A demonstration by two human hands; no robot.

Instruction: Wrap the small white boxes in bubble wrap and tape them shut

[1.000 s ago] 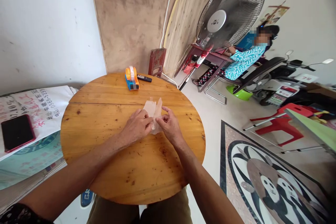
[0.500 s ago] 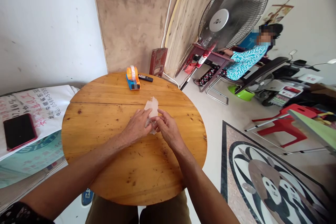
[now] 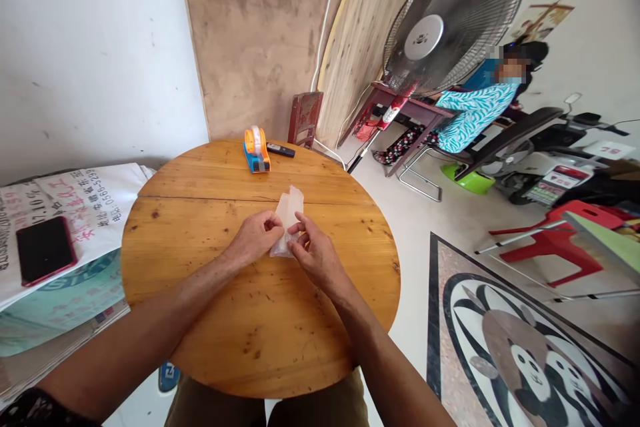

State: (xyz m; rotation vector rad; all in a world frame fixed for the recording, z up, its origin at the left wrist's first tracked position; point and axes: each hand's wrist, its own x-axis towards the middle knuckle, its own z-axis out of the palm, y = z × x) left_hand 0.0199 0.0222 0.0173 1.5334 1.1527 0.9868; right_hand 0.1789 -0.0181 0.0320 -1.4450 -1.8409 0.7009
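A thin, whitish see-through plastic bag (image 3: pixel 291 205) lies crumpled on the round wooden table (image 3: pixel 200 227), a little right of its middle. My left hand (image 3: pixel 257 233) is closed, its thumb and fingers pinched at the bag's left edge. On the other side, my right hand (image 3: pixel 315 250) has its fingers bent but apart, over the bag's right edge. Whether the right fingertips press on the plastic is hard to make out. Beyond the bag, an orange and blue tape dispenser (image 3: pixel 257 149) stands near the far edge, with a small black stick-shaped object (image 3: pixel 281 149) beside it.
At left, a phone (image 3: pixel 46 250) in a red case rests on white printed sacking (image 3: pixel 100 190). A large fan (image 3: pixel 455 20) stands behind, near a seated person (image 3: pixel 477 117) in a patterned top. Red plastic stool (image 3: pixel 560 253) and scooter (image 3: pixel 540 160) are at right.
The bag lies more spread out between my hands. My left fingers have curled into a pinch, and my right fingers have opened slightly away from the left ones. The view has shifted slightly.
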